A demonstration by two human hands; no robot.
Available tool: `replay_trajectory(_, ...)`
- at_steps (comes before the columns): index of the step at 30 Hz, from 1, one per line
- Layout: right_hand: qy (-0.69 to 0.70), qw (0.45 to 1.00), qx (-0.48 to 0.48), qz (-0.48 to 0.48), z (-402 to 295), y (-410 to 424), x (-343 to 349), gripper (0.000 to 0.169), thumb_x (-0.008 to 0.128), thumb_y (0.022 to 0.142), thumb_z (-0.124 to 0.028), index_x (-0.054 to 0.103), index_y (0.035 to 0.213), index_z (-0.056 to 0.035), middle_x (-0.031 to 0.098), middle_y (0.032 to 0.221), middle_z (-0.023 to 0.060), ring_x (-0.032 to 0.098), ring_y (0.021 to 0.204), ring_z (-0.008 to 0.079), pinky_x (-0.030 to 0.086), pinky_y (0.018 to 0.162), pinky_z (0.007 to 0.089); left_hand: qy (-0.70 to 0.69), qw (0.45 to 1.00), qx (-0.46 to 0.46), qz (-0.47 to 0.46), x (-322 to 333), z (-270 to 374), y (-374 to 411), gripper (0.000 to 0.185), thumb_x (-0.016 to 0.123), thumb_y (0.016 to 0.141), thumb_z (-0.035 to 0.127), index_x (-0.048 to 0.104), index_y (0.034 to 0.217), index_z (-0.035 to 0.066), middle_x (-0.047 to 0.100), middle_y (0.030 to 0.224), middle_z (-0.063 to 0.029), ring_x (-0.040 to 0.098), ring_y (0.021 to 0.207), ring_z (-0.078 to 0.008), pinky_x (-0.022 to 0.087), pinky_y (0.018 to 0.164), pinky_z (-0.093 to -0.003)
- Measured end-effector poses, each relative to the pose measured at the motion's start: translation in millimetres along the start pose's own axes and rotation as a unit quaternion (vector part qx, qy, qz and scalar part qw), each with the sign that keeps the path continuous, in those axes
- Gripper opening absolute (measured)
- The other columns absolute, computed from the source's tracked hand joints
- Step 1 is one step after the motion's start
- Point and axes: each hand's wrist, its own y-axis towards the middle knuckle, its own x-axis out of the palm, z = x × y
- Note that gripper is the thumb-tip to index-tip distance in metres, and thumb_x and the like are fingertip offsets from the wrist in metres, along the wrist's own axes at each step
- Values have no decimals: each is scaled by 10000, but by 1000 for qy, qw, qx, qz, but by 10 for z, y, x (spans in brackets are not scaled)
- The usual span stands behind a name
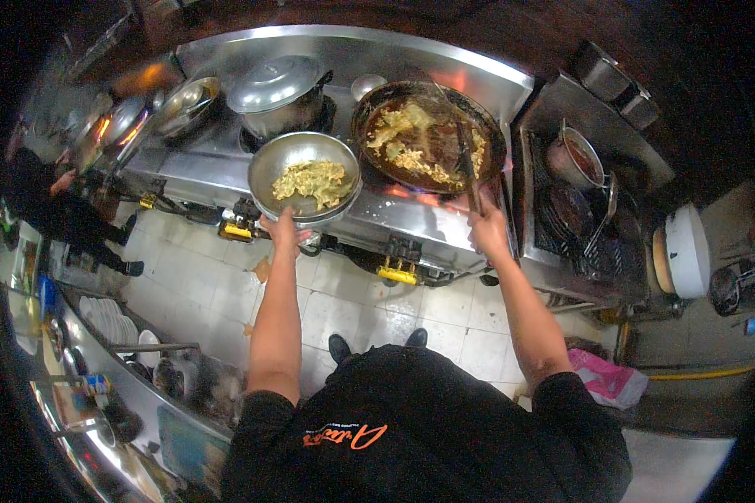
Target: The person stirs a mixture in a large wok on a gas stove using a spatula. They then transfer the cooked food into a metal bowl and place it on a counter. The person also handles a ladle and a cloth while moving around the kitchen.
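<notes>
My left hand (pixel 284 231) grips the near rim of a metal strainer bowl (pixel 266 165), which seems to rest in or on another metal bowl. Yellowish fried food (pixel 311 182) lies in the strainer. To its right, a large dark wok (pixel 492 119) sits over a lit burner, holding brown oil (pixel 437 141) with more pale, golden food (pixel 409 157) in it. My right hand (pixel 489 231) is closed around the handle of a long dark utensil (pixel 467 157) that reaches into the wok. The shape of the utensil's far end is unclear.
A lidded metal pot (pixel 277 85) stands behind the strainer. A small metal bowl (pixel 368 87) is behind the wok. At the right are a saucepan (pixel 582 157) and burner grates. Another person (pixel 69 195) stands at the far left. Stacked plates (pixel 107 320) sit on a lower left shelf.
</notes>
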Motion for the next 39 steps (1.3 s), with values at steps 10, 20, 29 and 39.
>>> replay_trajectory(10,122,984,72,-109,-51,-473,12,466,482,752,-65,448,1215,-103,530,632,61,471,386,144,393,354,275,16,1000,12,-4,99,-63,87,836,582,692,155,24,1313,167,358,1196,-187,560,794,-298,527,430,-316)
replay_trajectory(20,247,941,167,-160,-160,-1089,-214,346,468,782,-63,442,1127,-62,519,672,66,477,396,146,395,321,279,67,997,28,-22,183,93,-85,861,588,702,178,-8,1319,106,385,1183,-201,557,835,-298,526,441,-319)
replay_trajectory(29,285,931,145,-176,19,-1170,-35,372,451,800,-65,414,1170,-48,505,670,75,476,389,151,398,332,272,107,993,49,0,400,251,-198,875,607,695,177,3,1323,86,432,1126,-215,578,732,-287,515,408,-305)
replay_trajectory(39,310,921,149,-186,-26,-1169,74,417,455,785,-57,375,1192,-16,502,651,76,477,400,151,395,331,274,87,995,36,-31,514,392,-427,893,658,668,228,69,1324,86,444,1124,-211,571,773,-284,513,441,-323)
